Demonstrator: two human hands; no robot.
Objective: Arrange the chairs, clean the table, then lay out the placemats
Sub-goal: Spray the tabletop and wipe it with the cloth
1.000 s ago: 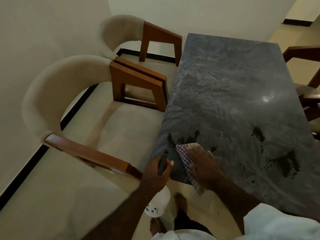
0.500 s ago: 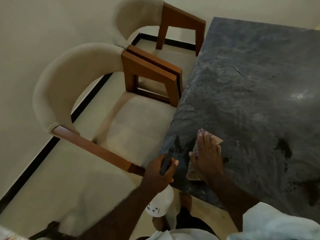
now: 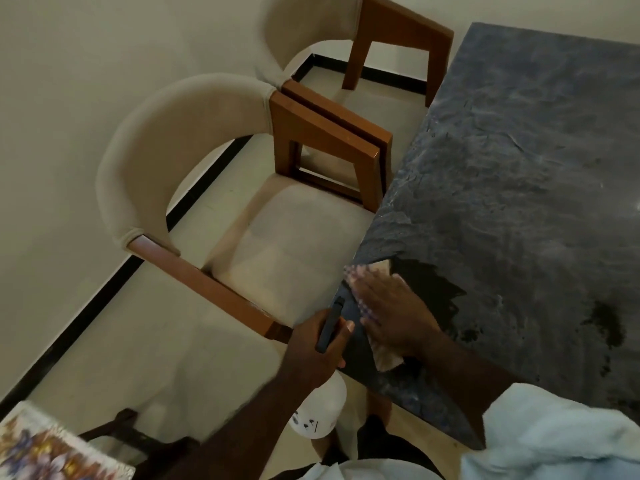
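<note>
Pressing flat on a checked cloth [image 3: 362,273], the right hand [image 3: 391,311] lies with fingers straight and close together at the near left corner of the table [image 3: 519,150]. The cloth shows beyond the fingertips and again behind the wrist, draped slightly over the table's left edge. A dark wet patch [image 3: 434,292] spreads over the stone top just beside this hand, toward the table's middle. A smaller wet patch [image 3: 606,320] sits farther along the table's near edge.

The left hand [image 3: 311,348] is curled round the dark head of a spray bottle [image 3: 322,410], held just off the table's near left corner. The bottle's white body hangs below the level of the top.

Two beige chairs with wooden arms stand along the table's left side. The nearer chair [image 3: 277,244] has its seat drawn up against the table edge. The farther chair [image 3: 398,36] stands just beyond it, their neighbouring arms side by side.

A flowered flat piece [image 3: 41,448], cut off by the picture's edge, lies well apart from the table, off its near left corner. What it is cannot be told.
</note>
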